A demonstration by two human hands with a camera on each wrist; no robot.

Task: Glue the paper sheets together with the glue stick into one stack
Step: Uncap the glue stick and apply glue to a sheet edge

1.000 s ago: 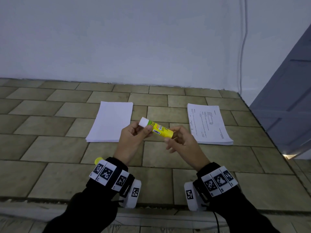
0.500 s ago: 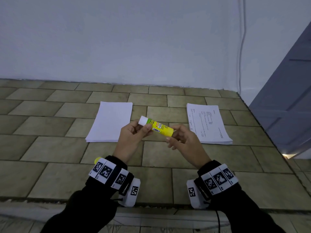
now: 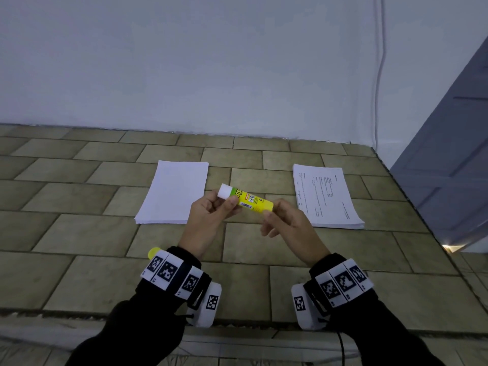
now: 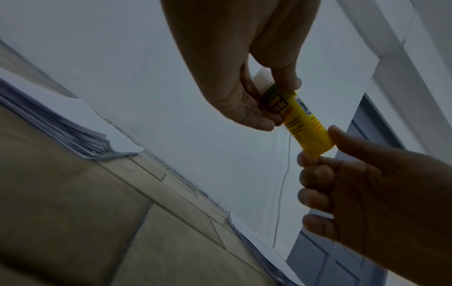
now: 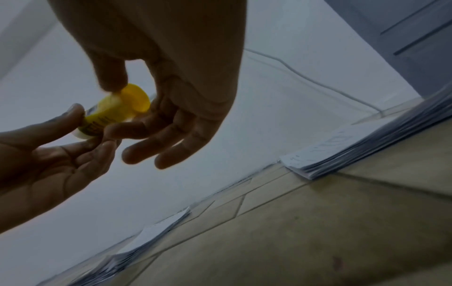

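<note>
- The tiled bench (image 3: 79,233) carries two paper piles: a blank stack (image 3: 174,192) at about eleven o'clock from my hands, and a printed stack (image 3: 326,196) at about one o'clock, well apart from each other.
- My left hand (image 3: 211,215) pinches the glue stick (image 3: 249,201) near its white end, thumb and fingers curled round it; my right hand (image 3: 284,220) pinches the yellow base end. The stick hangs in the air between the stacks, tilted, touching neither.
- I judge the white end to be exposed glue, not a cap, and nothing is glued yet.
- Risks: both grips are fingertip pinches, so a twist at the base could slip the stick out and drop it glue-first on the tiles. Winding out too much glue could snap it when pressed to paper.
- The head view shows both stacks' layout; the left wrist view shows the right hand's fingertips (image 4: 315,158) on the base rim; only the right wrist view shows the round yellow base face (image 5: 135,98).
- A small yellow piece (image 3: 153,252), perhaps the cap, peeks out by my left wrist, in the head view alone.
</note>
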